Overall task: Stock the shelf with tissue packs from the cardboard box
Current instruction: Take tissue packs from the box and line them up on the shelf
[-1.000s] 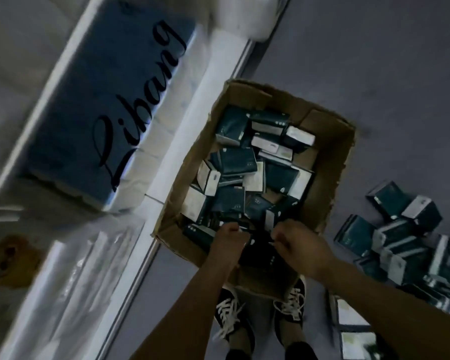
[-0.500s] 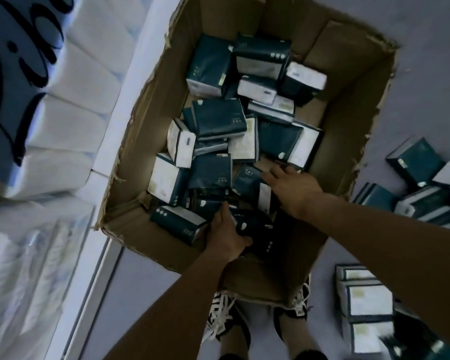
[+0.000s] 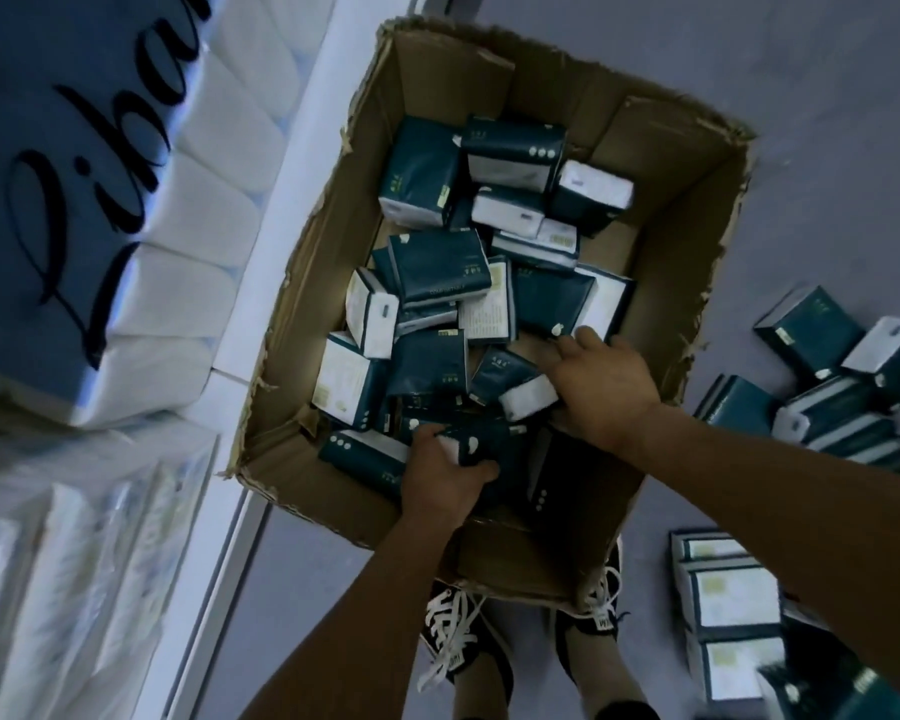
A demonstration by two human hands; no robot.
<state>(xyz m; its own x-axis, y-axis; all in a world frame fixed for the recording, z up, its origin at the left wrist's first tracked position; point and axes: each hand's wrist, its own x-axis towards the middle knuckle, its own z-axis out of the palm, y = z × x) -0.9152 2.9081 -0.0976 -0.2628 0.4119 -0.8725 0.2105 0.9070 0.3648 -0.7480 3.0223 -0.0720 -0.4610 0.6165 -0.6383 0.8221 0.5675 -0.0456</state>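
**Both hands down in the box of tissue packs**

A torn brown cardboard box (image 3: 661, 210) sits open on the grey floor (image 3: 827, 96), with its left side against the white base of the shelf (image 3: 302, 163). Inside lies a loose jumble of dark teal tissue packs with white ends (image 3: 437, 275), some flat, some on edge, piled mostly toward the left and near half of the box; bare cardboard shows at the far right corner.

The person's left hand (image 3: 440, 478) is at the near side of the box, fingers and thumb curled round one dark teal pack (image 3: 476, 444) that lies on top of the others. The right hand (image 3: 601, 381) reaches in further right, palm down, fingers loosely spread and resting on the packs there; one fingertip touches the near corner of a flat teal pack (image 3: 552, 301). A white-ended pack (image 3: 528, 402) sits just beside that hand's thumb side. Whether the right hand is gripping anything underneath I cannot tell.

On the shelf to the left stand large white bundles of paper rolls with a blue label in black script (image 3: 74, 200). On the floor to the right more teal packs lie scattered (image 3: 822, 387), and a neat row of them (image 3: 728, 615) sits nearer. Black shoes with white laces (image 3: 458, 646) show just under the box's near edge.
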